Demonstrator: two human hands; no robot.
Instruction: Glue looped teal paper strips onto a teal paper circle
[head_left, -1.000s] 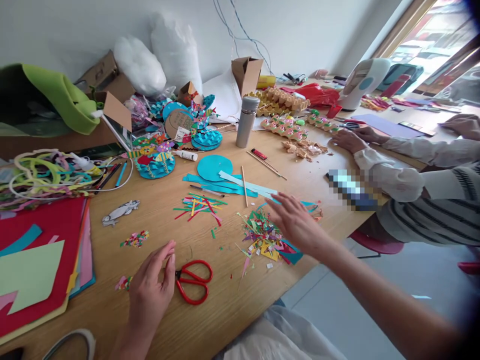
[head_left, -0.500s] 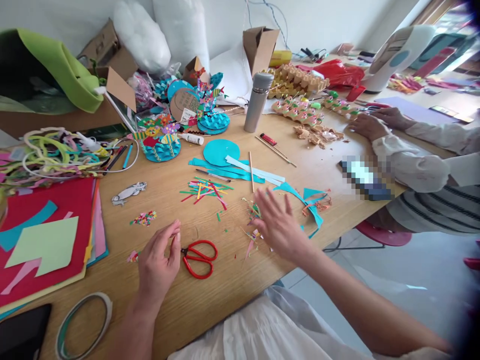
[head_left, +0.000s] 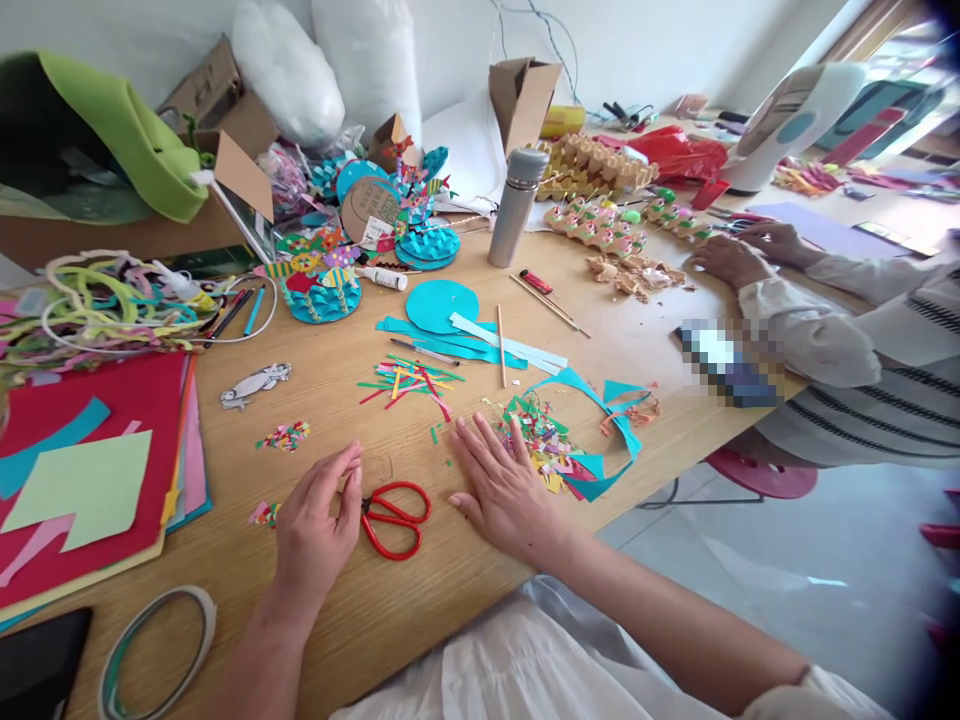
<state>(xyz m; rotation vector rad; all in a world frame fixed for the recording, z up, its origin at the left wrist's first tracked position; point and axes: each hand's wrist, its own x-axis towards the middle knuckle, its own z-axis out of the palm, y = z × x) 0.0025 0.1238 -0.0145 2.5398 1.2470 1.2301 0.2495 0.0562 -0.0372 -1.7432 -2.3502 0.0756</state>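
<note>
My right hand (head_left: 506, 490) lies flat and open on the wooden table with its fingers spread. Beside its fingers is a heap of multicoloured paper scraps (head_left: 544, 440), partly covered by the hand. My left hand (head_left: 319, 525) is half curled, thumb close to the bent fingers; anything between them is hidden. Red-handled scissors (head_left: 397, 520) rest just right of the left hand, their blades mostly behind it. Small piles of cut paper bits (head_left: 285, 436) lie to the left. Thin coloured paper strips (head_left: 409, 382) are scattered ahead of both hands.
Farther back are a blue paper disc (head_left: 442, 305), a grey flask (head_left: 517, 210) and blue paper crafts (head_left: 322, 295). Coloured sheets (head_left: 82, 490) and a tape roll (head_left: 157, 655) lie left. At right, another person's hands (head_left: 731, 258) rest near a phone (head_left: 727, 365).
My right hand has moved left and down onto the table, uncovering a larger heap of scraps to its right. My left hand stays nearly in place beside the scissors.
</note>
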